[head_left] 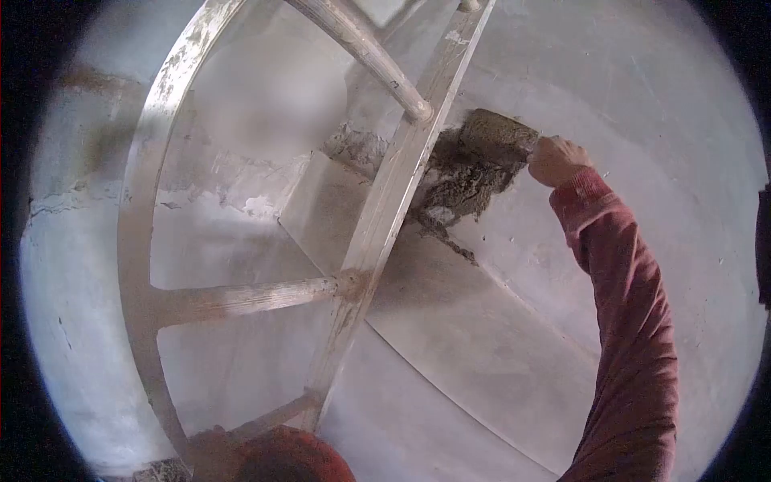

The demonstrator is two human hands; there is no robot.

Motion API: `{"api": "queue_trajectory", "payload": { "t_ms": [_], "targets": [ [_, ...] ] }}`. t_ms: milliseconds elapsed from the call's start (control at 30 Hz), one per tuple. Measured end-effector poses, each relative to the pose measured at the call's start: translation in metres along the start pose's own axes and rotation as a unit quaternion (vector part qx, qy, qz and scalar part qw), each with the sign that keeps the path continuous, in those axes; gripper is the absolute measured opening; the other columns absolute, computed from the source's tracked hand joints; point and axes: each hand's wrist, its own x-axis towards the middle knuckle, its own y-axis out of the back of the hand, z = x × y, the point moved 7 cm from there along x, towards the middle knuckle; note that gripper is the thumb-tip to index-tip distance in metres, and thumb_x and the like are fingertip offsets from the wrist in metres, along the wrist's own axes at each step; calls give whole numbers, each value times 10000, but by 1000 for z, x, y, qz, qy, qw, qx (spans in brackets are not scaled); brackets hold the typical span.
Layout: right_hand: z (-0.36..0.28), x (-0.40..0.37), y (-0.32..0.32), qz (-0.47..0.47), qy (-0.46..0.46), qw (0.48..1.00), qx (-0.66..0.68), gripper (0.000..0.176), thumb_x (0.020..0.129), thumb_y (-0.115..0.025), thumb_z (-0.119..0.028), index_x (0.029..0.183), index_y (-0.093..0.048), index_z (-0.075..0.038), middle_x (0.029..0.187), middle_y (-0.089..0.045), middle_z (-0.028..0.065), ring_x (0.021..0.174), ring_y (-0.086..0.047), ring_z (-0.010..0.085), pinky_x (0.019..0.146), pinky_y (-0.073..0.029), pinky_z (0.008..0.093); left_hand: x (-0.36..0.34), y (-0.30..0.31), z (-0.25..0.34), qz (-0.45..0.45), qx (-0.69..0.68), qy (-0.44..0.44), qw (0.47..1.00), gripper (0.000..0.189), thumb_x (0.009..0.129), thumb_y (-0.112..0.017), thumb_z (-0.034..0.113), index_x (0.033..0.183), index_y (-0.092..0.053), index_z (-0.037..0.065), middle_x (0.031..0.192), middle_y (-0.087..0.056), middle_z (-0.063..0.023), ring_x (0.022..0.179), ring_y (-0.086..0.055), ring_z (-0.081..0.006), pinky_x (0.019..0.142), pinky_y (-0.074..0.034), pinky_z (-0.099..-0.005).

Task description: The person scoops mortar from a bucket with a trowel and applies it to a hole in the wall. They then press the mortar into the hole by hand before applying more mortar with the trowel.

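Note:
In the head view my right hand [556,161], at the end of an outstretched red sleeve, is closed round the handle of a trowel [504,128]. Its blade is coated in grey-brown mortar and lies against the wall. Just below and left of it, a rough dark patch of wet mortar [466,186] covers the wall, partly behind the ladder rail. My left hand [215,451] is dim at the bottom edge, closed on the ladder [377,217] where a low rung meets the side rail; its fingers show poorly.
The ladder's rails and rungs stand between me and the left part of the wall. A sloping ledge or panel [474,321] runs below the mortar patch. Cracked, peeling plaster [261,205] shows behind the rungs. The large pale wall [642,88] spreads to the right.

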Motion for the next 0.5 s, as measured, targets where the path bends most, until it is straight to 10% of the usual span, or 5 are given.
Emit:
{"api": "queue_trajectory", "payload": {
  "t_ms": [333,500],
  "targets": [
    [62,-31,46,122,-95,988,-28,232,750,-493,-220,885,-564,-45,836,-607,182,826,-581,373,715,-465,455,9,-2,-1,-157,10,65,985,363,683,-574,377,799,-571,34,662,-561,-114,629,-570,-301,575,-453,-419],
    [37,-51,34,106,2,994,-5,202,761,-505,-228,859,-553,-57,779,-593,183,753,-583,354,666,-457,451,9,-2,0,-183,19,76,980,427,655,-598,420,805,-555,23,649,-555,-106,625,-570,-296,578,-445,-411]
  ]
}}
